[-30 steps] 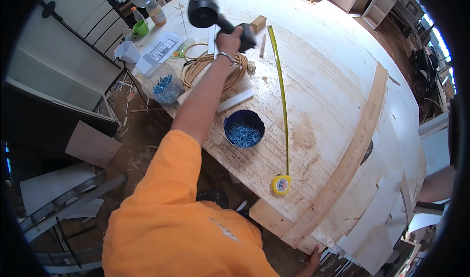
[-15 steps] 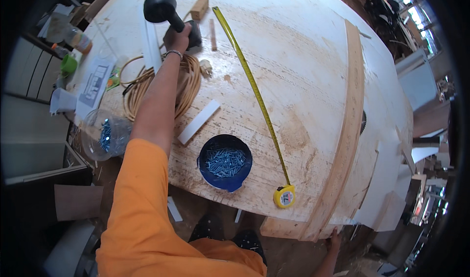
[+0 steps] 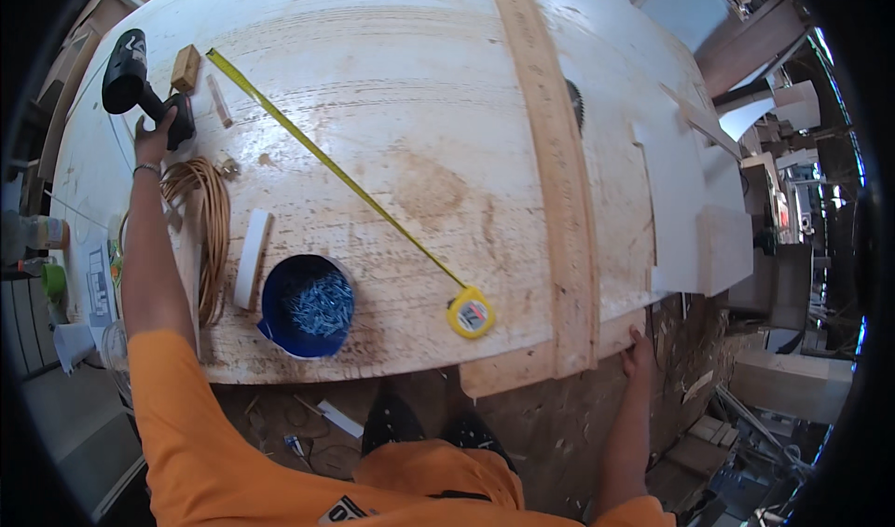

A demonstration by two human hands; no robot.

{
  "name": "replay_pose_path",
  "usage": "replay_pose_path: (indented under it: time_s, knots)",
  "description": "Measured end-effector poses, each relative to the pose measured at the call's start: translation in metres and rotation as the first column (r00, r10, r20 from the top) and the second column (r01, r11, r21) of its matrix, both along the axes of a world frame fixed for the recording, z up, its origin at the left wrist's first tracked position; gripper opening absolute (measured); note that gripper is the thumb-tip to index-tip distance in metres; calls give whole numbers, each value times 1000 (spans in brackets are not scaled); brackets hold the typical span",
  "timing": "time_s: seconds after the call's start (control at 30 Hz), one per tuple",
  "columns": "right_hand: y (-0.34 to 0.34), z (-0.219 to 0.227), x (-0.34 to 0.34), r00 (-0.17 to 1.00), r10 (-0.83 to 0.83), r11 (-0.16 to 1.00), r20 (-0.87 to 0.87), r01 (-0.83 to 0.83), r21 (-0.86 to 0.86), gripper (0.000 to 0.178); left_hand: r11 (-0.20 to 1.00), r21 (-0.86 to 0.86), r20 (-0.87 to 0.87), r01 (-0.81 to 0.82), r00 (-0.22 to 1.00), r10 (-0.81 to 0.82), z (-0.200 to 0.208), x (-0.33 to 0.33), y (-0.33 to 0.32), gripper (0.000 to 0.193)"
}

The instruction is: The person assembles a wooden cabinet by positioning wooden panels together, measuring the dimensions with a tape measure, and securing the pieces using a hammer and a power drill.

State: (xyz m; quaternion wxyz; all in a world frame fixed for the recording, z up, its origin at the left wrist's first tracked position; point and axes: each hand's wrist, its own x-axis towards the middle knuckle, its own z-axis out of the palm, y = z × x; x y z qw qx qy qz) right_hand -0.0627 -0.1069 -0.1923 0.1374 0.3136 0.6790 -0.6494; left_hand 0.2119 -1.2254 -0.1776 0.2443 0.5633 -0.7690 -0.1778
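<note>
Head view: left hand (image 3: 152,142) at upper left, fingers wrapped round the base of a black cordless drill (image 3: 140,84) lying on the pale worn plywood tabletop (image 3: 419,108). Right hand (image 3: 640,352) at lower right, fingers curled against the near end of a long bare wooden batten (image 3: 550,173); how tight the grip is, cannot tell. A yellow tape measure (image 3: 471,313) lies near the lower edge, its blade running diagonally to upper left. A blue round tub of screws (image 3: 308,305) sits at lower left, beside a coil of tan cord (image 3: 207,229). Risk, as a judgement: with the left arm stretched this far, pulling the drill back could snag the cord or knock the tub off the near edge. Compared with half a second ago, the drill now lies farther toward the frame's left, and the view has swung right.
</note>
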Motion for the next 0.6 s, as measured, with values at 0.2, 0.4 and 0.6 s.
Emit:
replay_pose_path:
  time_s: [0.2, 0.4, 0.6]
  knots:
    - [18, 23, 19, 988, -32, 976, -151, 64, 210, 40, 960, -153, -153, 233, 954, -256, 150, 18, 236, 96]
    - [-4, 149, 62, 847, 333, 854, -415, -83, 514, 42, 712, 152, -454, 685, 688, -566, 167, 9, 553, 28]
    - [-169, 279, 148, 224, 946, 323, -233, -679, 659, 63, 274, 621, -577, 735, 665, -475, 134, -22, 727, 38]
